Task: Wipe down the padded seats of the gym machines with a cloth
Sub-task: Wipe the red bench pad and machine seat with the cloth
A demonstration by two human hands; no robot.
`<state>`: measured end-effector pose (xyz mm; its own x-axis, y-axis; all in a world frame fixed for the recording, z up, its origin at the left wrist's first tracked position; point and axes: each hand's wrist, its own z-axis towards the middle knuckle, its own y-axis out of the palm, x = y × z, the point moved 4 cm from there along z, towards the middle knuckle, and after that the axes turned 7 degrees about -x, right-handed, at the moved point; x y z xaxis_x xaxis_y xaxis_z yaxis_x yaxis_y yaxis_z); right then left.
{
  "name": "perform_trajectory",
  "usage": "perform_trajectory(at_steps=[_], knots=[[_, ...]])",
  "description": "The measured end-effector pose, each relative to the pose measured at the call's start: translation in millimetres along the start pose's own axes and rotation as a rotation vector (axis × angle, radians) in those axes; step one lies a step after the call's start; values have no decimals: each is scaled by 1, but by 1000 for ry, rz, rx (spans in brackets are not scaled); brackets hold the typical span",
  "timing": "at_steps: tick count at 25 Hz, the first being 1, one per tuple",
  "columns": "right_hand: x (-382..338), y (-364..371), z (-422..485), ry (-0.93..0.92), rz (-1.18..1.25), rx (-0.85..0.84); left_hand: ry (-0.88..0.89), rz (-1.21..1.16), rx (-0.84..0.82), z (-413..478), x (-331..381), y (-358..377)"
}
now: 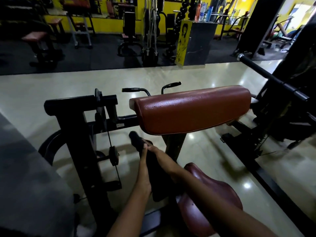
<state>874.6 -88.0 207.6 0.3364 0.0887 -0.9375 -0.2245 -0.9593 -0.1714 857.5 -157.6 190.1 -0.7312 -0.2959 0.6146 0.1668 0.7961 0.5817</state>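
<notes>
Both hands meet in front of the body, the left hand (144,166) and the right hand (159,157) holding a dark cloth (160,183) between them. Their fingers seem closed narrowly on its upper end, probably to fold or bunch it for wiping. The cloth hangs just left of the brown seat (210,195), below the sloped arm pad (191,108), touching neither yet.

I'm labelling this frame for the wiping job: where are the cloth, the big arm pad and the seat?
cloth (136,137), head view, its free top end.
arm pad (191,108), head view, middle of its upper face.
seat (196,219), head view, its near padded side.
</notes>
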Motion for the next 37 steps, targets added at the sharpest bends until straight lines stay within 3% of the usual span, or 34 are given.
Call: perform_trajectory(at_steps=[1,4,5,8,11,16,19,25,28,32,37], knots=[[-5,-15,0,-13,-147,-32,122,179,-81,2,0,8],[-27,-68,7,-211,-828,67,46,-238,-117,19,-5,25],[-34,-83,11,-296,-997,107,71,-280,-78,33,-6,25],[-45,-121,29,-547,-1352,172,142,-311,-22,65,-14,50],[-50,-153,56,-668,-1597,283,206,-365,74,83,-23,76],[-53,-166,89,-819,-1675,325,271,-448,131,107,-16,88],[-44,-168,92,-928,-1636,419,313,-363,125,105,4,79],[-40,-169,95,-1054,-1614,494,370,328,279,98,71,55],[-40,-169,94,-1079,-1610,515,486,579,305,99,108,71],[-40,-167,95,-1078,-1588,543,484,596,361,98,101,72],[-43,-167,94,-990,-1618,492,287,468,314,80,57,59]])
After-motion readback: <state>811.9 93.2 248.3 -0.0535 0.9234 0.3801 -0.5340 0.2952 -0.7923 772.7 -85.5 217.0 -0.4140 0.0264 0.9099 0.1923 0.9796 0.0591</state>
